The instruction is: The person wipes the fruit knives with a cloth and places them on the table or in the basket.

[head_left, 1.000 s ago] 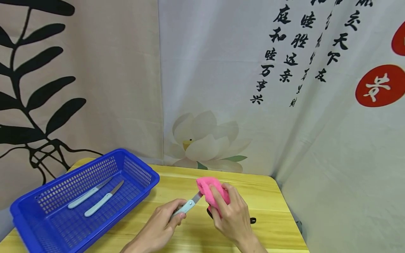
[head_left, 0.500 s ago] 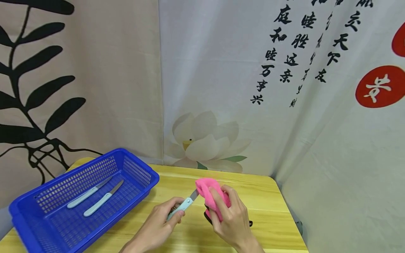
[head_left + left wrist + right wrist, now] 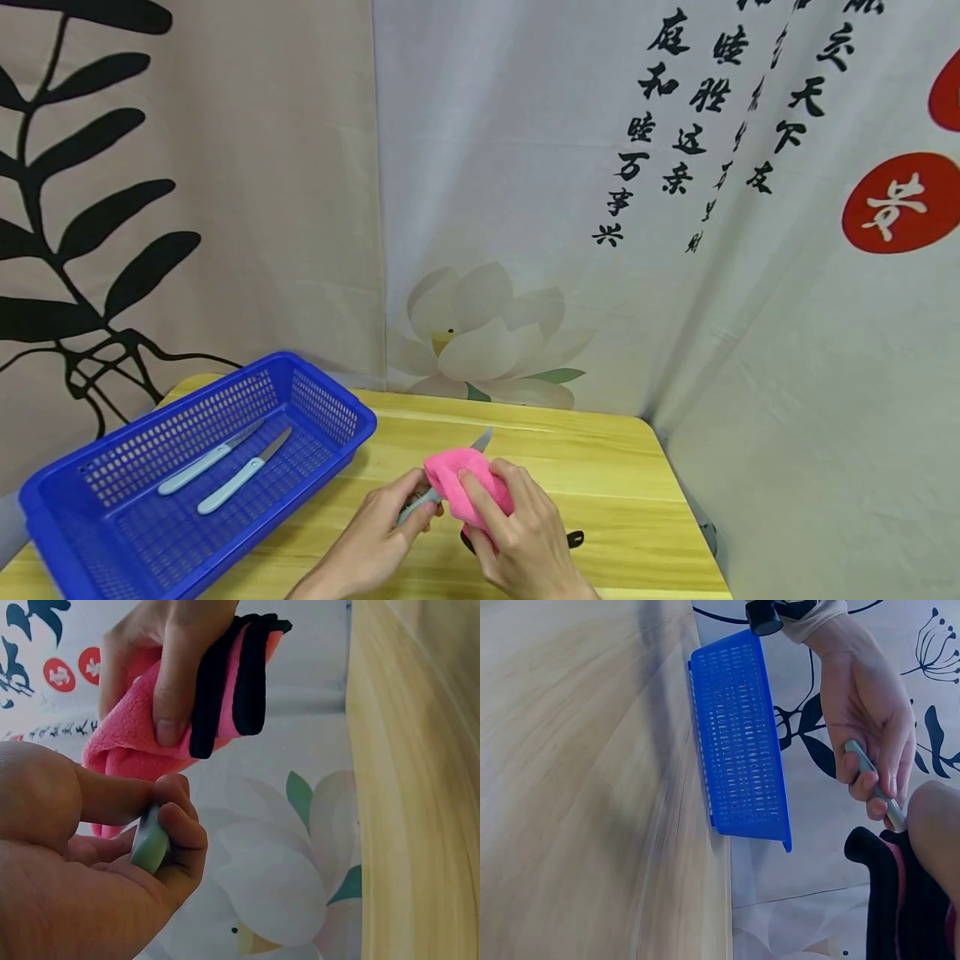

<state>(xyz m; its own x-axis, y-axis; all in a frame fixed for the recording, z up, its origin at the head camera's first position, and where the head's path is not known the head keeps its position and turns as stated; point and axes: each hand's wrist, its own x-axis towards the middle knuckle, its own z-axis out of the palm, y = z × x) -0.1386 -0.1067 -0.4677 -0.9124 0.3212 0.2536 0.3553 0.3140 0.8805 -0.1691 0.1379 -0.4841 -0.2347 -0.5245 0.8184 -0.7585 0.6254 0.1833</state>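
Observation:
My left hand [image 3: 375, 532] grips the pale blue-green handle of a knife [image 3: 422, 502], its blade pointing up and to the right. A folded pink cloth [image 3: 468, 482] with black edging wraps the blade near the handle, and only the blade tip shows past it. My right hand [image 3: 521, 533] pinches this cloth around the blade. In the left wrist view the handle butt [image 3: 150, 851] sticks out of the curled left fingers, with the cloth [image 3: 135, 739] just beyond. Most of the blade is hidden by the cloth.
A blue plastic basket [image 3: 112, 446] stands at the left of the wooden table [image 3: 600, 467]. Two similar knives lie in it, one knife [image 3: 243, 483] in front of another knife [image 3: 210, 458]. A printed curtain [image 3: 510, 208] hangs behind the table.
My right hand has slid the cloth down and left along the blade toward the handle. The blade tip now shows beyond the cloth. The left hand has barely moved.

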